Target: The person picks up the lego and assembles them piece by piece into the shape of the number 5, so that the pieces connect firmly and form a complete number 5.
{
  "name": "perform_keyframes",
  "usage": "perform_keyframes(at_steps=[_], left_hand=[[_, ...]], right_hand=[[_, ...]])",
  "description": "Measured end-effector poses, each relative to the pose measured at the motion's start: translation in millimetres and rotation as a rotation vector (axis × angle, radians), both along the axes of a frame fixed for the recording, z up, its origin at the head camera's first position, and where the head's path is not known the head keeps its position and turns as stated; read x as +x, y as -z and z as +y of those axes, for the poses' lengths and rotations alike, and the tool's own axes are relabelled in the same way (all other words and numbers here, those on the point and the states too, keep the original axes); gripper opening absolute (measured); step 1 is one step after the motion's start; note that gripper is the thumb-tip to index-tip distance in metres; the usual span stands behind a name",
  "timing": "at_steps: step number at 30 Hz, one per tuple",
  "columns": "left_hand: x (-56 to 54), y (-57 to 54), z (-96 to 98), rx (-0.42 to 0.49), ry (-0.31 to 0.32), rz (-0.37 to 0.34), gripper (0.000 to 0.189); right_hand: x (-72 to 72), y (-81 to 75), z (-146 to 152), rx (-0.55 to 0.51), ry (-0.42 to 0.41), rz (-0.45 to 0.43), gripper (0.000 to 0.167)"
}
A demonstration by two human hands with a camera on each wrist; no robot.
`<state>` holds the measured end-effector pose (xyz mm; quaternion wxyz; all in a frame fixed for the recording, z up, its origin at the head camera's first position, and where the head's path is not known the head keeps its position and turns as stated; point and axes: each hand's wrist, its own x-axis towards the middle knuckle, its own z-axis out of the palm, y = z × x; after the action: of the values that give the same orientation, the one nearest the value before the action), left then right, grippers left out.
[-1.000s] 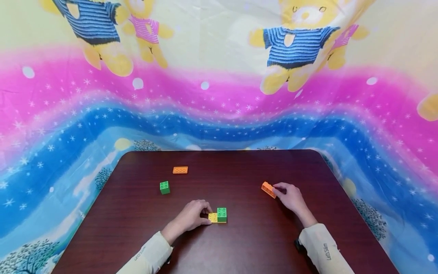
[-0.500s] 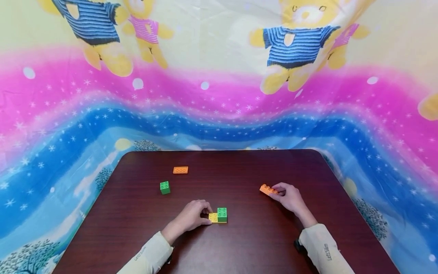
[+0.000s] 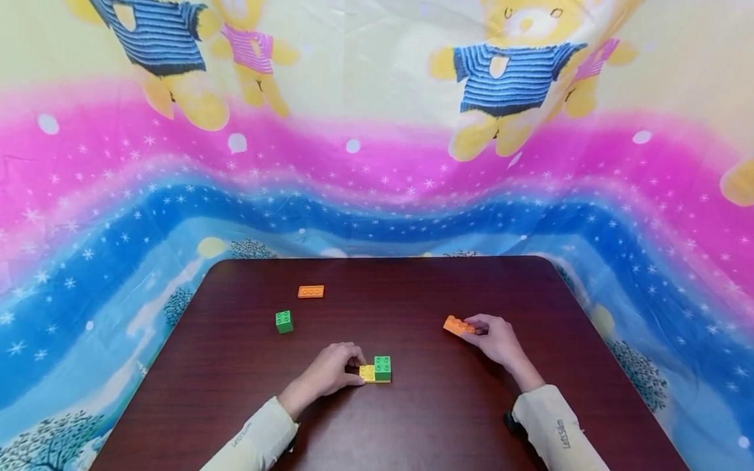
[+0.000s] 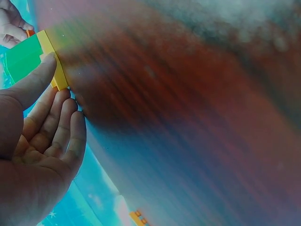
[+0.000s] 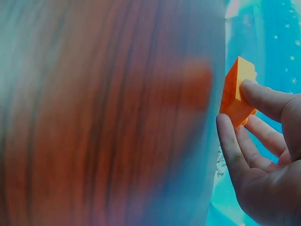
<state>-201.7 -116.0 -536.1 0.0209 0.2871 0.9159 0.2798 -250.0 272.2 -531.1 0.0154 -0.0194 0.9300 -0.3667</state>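
On the table in front, a thin yellow toy building brick [image 3: 368, 373] bears a green brick [image 3: 383, 368] on its right part. My left hand [image 3: 334, 369] pinches the yellow one at its left end, thumb on the near side. In the left wrist view the thumb presses the edge of the yellow brick [image 4: 55, 61], and the other fingers reach beneath its far end. Further right, my right hand [image 3: 499, 339] grips an orange brick [image 3: 457, 325] between thumb and fingers, studs up and slightly tilted. The right wrist view has that orange brick [image 5: 239, 89] raised off the table surface.
A second green brick [image 3: 284, 321] stands on the table to the left, studs up. Behind it lies a flat orange brick [image 3: 311, 292], hollow side up. The dark wooden table [image 3: 412, 425] has rounded far corners against a printed cloth [image 3: 377, 163].
The orange brick in my right hand has turned from showing its hollow underside to studs up, and shifted slightly left. My left hand stays on the yellow brick.
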Motion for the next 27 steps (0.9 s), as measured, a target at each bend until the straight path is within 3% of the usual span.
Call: perform_keyframes(at_steps=[17, 27], left_hand=[[0.0, -0.2, -0.2, -0.007, 0.001, -0.004, 0.024], [1.6, -1.7, -0.8, 0.003, 0.007, -0.003, 0.024]], right_hand=[[18.0, -19.8, -44, -0.069, -0.104, 0.081, 0.038], [30.1, -27.6, -76, -0.137, -0.141, 0.087, 0.036]])
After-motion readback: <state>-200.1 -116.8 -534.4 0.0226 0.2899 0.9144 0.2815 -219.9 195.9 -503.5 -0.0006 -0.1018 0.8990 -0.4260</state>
